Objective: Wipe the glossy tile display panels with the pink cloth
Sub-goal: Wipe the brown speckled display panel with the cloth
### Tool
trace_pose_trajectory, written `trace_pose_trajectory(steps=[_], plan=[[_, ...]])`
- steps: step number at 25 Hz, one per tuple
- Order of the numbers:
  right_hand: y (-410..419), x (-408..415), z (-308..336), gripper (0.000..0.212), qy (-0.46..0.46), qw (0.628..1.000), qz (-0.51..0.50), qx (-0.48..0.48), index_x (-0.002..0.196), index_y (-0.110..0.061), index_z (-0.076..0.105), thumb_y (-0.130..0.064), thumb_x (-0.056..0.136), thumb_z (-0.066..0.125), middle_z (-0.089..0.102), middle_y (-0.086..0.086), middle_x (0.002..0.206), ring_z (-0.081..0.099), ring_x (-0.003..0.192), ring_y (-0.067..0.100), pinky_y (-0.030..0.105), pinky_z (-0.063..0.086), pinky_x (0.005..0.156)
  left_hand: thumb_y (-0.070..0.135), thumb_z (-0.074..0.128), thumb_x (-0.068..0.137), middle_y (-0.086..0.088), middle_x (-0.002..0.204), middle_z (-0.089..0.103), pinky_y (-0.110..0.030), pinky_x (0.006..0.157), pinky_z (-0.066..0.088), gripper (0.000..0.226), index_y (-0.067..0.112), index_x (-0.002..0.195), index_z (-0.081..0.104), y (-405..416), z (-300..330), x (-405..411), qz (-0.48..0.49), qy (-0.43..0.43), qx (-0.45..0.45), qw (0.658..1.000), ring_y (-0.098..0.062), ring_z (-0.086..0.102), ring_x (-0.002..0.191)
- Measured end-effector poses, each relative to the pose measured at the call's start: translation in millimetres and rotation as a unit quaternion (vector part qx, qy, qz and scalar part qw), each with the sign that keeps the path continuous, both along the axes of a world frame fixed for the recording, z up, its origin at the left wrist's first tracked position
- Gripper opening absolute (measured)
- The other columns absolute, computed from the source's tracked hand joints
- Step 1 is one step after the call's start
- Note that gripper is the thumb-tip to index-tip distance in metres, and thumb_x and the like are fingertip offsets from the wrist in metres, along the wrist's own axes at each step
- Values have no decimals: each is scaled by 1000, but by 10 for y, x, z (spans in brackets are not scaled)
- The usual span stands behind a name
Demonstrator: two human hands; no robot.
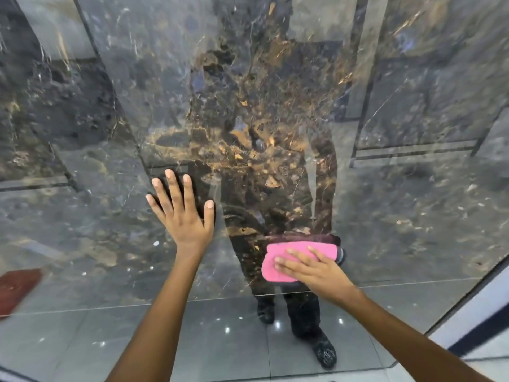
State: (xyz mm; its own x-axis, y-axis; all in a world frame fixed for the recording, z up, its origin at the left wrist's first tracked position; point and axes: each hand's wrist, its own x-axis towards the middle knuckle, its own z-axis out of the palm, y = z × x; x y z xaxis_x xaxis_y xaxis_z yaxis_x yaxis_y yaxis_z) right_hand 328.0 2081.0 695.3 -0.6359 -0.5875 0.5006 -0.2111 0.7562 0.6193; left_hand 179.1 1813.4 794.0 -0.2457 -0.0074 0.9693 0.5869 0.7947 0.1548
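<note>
Pink cloth (289, 260) pressed flat on the lower part of the glossy tile panel (413, 202), under our right hand.

We keep our right hand (311, 267) spread over the cloth, fingers straight and lying across its right half, which looks like the way to hold the whole pad against the marbled surface as it wipes. Our left hand (183, 209) is wide open and holds nothing, palm and fingers flat on the panel up and to the left of the cloth, well apart from it; we judge that it steadies us, or the upright slab, against the push of the wipe. The polish is strong enough to mirror a standing person and the floor tiles (165, 340). We find no brand, label or writing anywhere that can be read.
</note>
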Motion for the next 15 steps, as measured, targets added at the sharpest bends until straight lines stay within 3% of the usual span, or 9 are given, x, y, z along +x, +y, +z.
trace_pose_trajectory(steps=[2, 4, 5, 7, 8, 10, 11, 12, 15], plan=[[-80, -89, 463, 103, 60, 992, 32, -105, 155, -24, 10, -4, 71, 65, 0, -6, 163, 3, 150, 20, 46, 0, 120, 48, 23, 103, 7, 164, -9, -46, 121, -6, 62, 26, 157, 4, 5, -48, 32, -10, -19, -4, 1000, -21, -9, 151], [-271, -309, 944, 80, 152, 948, 29, -276, 152, -26, 23, -7, 82, 57, 8, -11, 162, 6, 150, 20, 44, 4, 119, 46, 22, 104, 7, 164, -10, -45, 121, -6, 60, 26, 157, 3, 58, -277, 132, -24, -52, -1, 998, -21, -10, 151], [-386, -402, 1047, 73, 169, 934, 14, -314, 149, -25, 28, -7, 83, 54, 11, -12, 161, 8, 149, 20, 42, 10, 117, 45, 21, 105, 6, 164, -10, -45, 121, -6, 58, 27, 157, 3, 73, -463, 181, -29, -66, -4, 997, -21, -10, 151], [-554, -490, 670, 78, 169, 970, -5, -177, 148, -21, 25, -5, 77, 51, 19, -3, 157, 20, 142, 24, 40, 24, 105, 43, 19, 106, 5, 164, -8, -44, 121, -4, 56, 27, 157, 3, 33, -822, 210, -33, -80, -31, 996, -21, -9, 151], [-579, -462, 282, 83, 93, 994, 4, -56, 151, -19, 23, -4, 74, 53, 21, -1, 157, 25, 139, 23, 40, 25, 106, 42, 19, 107, 4, 164, -8, -43, 121, -4, 55, 27, 157, 3, -7, -929, 180, -29, -80, -49, 995, -21, -9, 151], [-433, -241, -448, 82, -91, 988, 20, 127, 148, -18, 37, -10, 73, 70, 30, -4, 157, 30, 140, 15, 40, 3, 121, 42, 20, 107, 3, 164, -8, -42, 122, -4, 56, 27, 157, 2, -84, -997, 101, -16, -73, -74, 994, -21, -9, 151], [-334, -113, -636, 80, -113, 981, 21, 158, 143, -20, 46, -17, 70, 78, 35, -6, 154, 30, 141, 13, 41, -5, 121, 42, 20, 107, 3, 164, -8, -41, 122, -4, 56, 27, 157, 2, -100, -1007, 75, -11, -65, -81, 995, -21, -9, 151], [-267, -32, -693, 78, -104, 986, 21, 133, 141, -18, 48, -17, 69, 78, 34, -6, 154, 27, 143, 14, 42, -6, 121, 42, 20, 107, 2, 164, -8, -41, 122, -3, 56, 26, 157, 2, -97, -1022, 60, -4, -54, -84, 995, -21, -8, 151], [-402, -115, -330, 82, -8, 995, 19, -94, 154, -13, 15, 6, 80, 44, 5, 0, 163, 7, 149, 20, 44, 1, 121, 40, 20, 107, -1, 165, -2, -41, 123, 1, 55, 24, 158, 6, -35, -1059, 20, 6, -24, -62, 998, -24, -3, 152]])
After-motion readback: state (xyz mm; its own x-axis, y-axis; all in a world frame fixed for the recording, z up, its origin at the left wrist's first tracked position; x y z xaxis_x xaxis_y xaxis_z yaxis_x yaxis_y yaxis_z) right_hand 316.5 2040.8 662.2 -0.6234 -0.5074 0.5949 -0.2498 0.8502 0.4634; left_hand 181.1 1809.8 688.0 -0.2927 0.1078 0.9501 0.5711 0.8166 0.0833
